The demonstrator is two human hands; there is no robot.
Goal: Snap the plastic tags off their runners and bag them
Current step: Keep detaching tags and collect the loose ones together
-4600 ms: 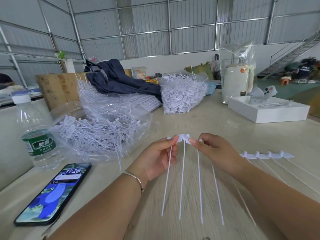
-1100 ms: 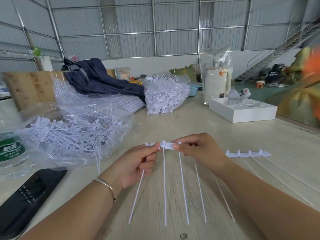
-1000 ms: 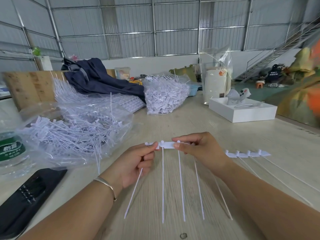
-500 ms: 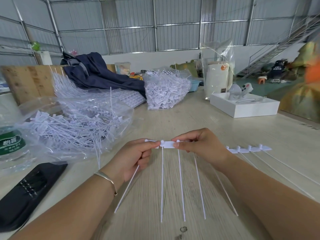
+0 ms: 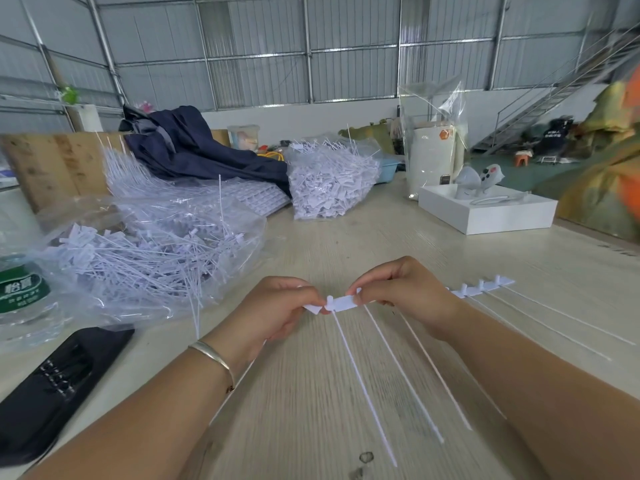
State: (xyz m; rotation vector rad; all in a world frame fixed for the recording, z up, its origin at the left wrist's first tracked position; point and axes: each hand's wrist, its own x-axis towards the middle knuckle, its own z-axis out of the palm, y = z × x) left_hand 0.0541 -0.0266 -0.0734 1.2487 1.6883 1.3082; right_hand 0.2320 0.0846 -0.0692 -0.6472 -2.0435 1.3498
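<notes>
Corrugated metal walls close off a big shed behind a pale wood-grain surface [image 5: 346, 244]. Above its near part, both hands hold one white strip of tags [image 5: 341, 303] level between them: the left hand [image 5: 273, 317] pinches the leftmost tag at the strip's end, and the right hand [image 5: 405, 292] pinches the strip's other end, while the thin tails hang down toward the person. A second strip [image 5: 479, 287] lies flat on the surface just right of the right hand, its tails running off to the right. To the left sits an open clear bag [image 5: 149, 258] heaped with loose tags, with a water bottle [image 5: 20, 292] and a dark phone [image 5: 59, 379] beside it. Farther back are another full bag [image 5: 329, 181], a navy cloth [image 5: 194, 150] and a white box [image 5: 491, 213].
</notes>
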